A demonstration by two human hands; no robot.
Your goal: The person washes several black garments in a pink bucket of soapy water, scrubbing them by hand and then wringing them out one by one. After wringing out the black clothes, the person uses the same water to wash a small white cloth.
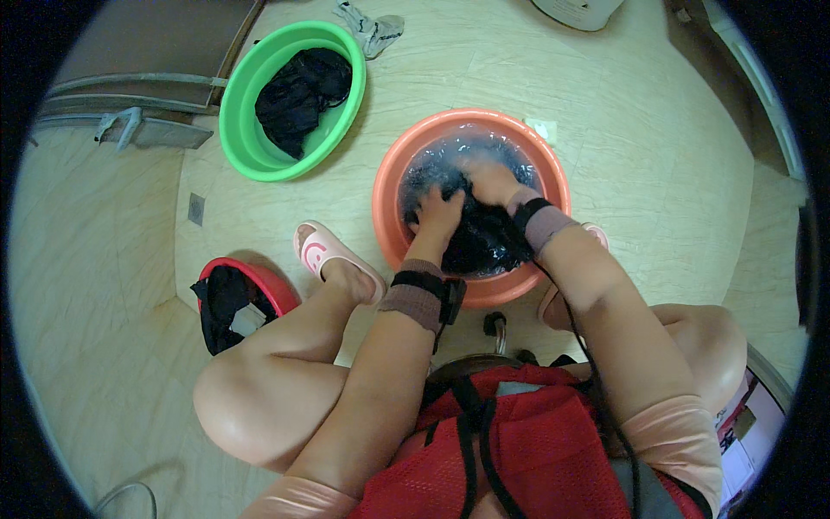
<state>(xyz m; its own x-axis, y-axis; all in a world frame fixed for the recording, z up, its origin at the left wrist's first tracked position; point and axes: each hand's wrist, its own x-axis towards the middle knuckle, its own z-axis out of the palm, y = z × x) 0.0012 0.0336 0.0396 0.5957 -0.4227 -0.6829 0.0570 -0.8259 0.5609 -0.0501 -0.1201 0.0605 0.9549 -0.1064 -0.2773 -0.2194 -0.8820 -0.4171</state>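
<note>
An orange plastic basin (384,202) stands on the floor between my feet. It holds foamy water (467,137) and a soaked black garment (486,240). My left hand (441,211) is down in the basin, gripping the black cloth at its left side. To its right and farther from me, my right hand (489,181) holds the same garment, with its fingers partly under water and blurred by motion. Both wrists wear knitted cuffs with black straps, and a black cable runs along my right arm.
A green basin (230,123) with dark clothing (301,97) stands far left, a grey sock (376,32) beside it. Near my left foot is a red tub (275,285) with black cloth. A floor drain (196,209) lies left, and a white container (577,13) stands at the top.
</note>
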